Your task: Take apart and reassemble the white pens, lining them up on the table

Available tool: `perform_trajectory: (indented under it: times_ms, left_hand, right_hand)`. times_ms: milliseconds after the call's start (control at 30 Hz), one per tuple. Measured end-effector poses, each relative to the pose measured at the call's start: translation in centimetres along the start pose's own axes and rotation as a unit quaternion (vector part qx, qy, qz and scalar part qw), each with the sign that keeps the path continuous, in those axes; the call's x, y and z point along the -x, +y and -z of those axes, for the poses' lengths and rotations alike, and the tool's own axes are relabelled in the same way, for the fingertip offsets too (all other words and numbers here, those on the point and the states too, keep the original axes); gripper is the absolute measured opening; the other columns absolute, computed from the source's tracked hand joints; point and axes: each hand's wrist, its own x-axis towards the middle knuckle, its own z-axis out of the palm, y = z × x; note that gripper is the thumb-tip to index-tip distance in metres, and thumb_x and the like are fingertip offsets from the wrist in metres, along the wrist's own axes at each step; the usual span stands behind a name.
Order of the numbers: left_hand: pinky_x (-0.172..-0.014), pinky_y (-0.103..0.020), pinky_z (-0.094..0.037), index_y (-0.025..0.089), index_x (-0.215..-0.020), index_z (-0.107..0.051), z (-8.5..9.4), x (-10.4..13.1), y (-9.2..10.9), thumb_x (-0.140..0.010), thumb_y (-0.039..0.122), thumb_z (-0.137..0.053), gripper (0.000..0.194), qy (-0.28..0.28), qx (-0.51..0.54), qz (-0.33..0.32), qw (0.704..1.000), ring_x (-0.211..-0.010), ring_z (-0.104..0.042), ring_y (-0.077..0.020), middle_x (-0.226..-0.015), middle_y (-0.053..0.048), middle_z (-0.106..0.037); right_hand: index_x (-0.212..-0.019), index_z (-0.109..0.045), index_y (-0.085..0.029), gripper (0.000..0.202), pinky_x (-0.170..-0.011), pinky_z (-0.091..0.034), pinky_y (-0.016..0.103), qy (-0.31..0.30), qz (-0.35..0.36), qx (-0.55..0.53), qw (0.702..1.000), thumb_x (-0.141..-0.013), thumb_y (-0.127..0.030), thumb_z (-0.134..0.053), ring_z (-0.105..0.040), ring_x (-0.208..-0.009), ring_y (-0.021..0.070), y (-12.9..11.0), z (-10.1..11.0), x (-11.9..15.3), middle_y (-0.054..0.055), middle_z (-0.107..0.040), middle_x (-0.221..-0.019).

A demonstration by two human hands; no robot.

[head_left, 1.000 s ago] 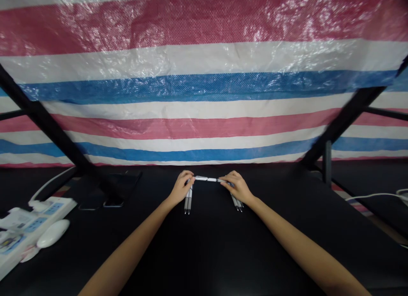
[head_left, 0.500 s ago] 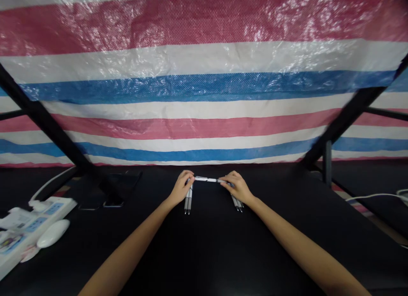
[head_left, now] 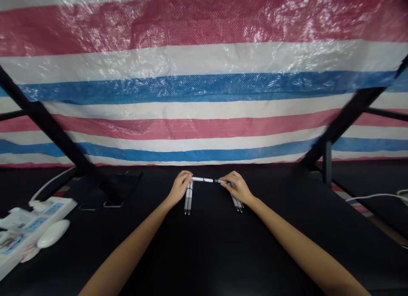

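- At the far middle of the black table (head_left: 207, 249), the crosswise pen (head_left: 208, 180), white with a grey end, bridges the gap between the two hands, its length running nearly left to right.
- Left hand (head_left: 181, 186): fingers close together, tips at the pen's white end; whether they pinch it or merely touch it cannot be told.
- Right hand (head_left: 236, 187): thumb and fingers drawn narrow about the grey end.
- Left pens (head_left: 190, 196): two, side by side, tips toward the wearer, upper ends beside the left fingertips.
- Right pens (head_left: 235, 201): a slanting group partly hidden under the right hand; their number is uncertain.
- Likely faults: unequal pressure from the two hands could swing the crosswise pen askew; its round barrel could roll if released unevenly. A fingertip dragged sideways might nudge the left pens apart, and a lifting right palm might disturb the right pens beneath it.
- Margin: the power strip (head_left: 65, 206) and white mouse (head_left: 53, 233) sit well apart at left and seem to pose little hazard.
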Motion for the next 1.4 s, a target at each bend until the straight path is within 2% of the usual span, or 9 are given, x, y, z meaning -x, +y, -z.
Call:
perform_trajectory:
  times_ms: [267,433,700,1133,1400]
  left_hand:
    - [-0.083,-0.029,-0.039,0.018,-0.05,-0.044,0.6,-0.1,-0.2,-0.084,0.036,-0.047,0.038,0.073,0.109,0.053,0.99,-0.092,-0.054,-0.0196,-0.085,-0.006,-0.06]
    - [-0.076,-0.027,-0.04,0.018,-0.048,-0.04,0.6,-0.3,-0.9,-0.08,0.034,-0.05,0.037,0.108,0.159,0.086,0.978,-0.084,-0.054,-0.018,-0.084,-0.005,-0.059]
    - [-0.07,-0.028,-0.039,0.018,-0.046,-0.039,0.9,-0.4,-1.2,-0.077,0.033,-0.052,0.037,0.17,0.175,0.079,0.967,-0.081,-0.053,-0.0174,-0.082,-0.005,-0.057]
    - [-0.076,-0.029,-0.043,0.019,-0.048,-0.037,1.0,-0.4,-1.2,-0.082,0.034,-0.045,0.038,0.134,0.1,0.072,0.983,-0.086,-0.055,-0.0185,-0.083,-0.006,-0.058]
    - [-0.078,-0.028,-0.042,0.019,-0.049,-0.037,0.9,-0.3,-0.6,-0.082,0.033,-0.046,0.038,0.127,0.115,0.07,0.983,-0.088,-0.055,-0.0185,-0.083,-0.005,-0.057]
  right_hand:
    - [-0.095,-0.067,-0.023,0.019,-0.076,-0.046,0.038,-0.003,-0.014,0.001,1.0,-0.087,-0.033,-0.054,-0.054,-0.081,0.0214,-0.2,0.1,-0.2,0.005,-0.069,-0.087]
    - [-0.096,-0.067,-0.023,0.018,-0.076,-0.046,0.038,0.0,-0.017,-0.004,1.0,-0.086,-0.032,-0.054,-0.054,-0.081,0.0214,-0.1,0.0,-0.1,0.005,-0.069,-0.088]
    - [-0.096,-0.066,-0.022,0.02,-0.079,-0.045,0.038,-0.006,-0.023,0.002,1.0,-0.088,-0.032,-0.051,-0.054,-0.083,0.0211,-0.5,0.3,-0.2,0.005,-0.069,-0.089]
    - [-0.097,-0.067,-0.022,0.022,-0.078,-0.045,0.039,-0.009,-0.014,0.01,1.0,-0.088,-0.033,-0.05,-0.055,-0.082,0.0217,-0.6,0.4,-0.2,0.007,-0.069,-0.09]
    - [-0.096,-0.066,-0.021,0.021,-0.077,-0.045,0.038,-0.011,-0.018,0.005,1.0,-0.088,-0.033,-0.05,-0.054,-0.081,0.0212,-0.6,0.3,-0.2,0.006,-0.069,-0.088]
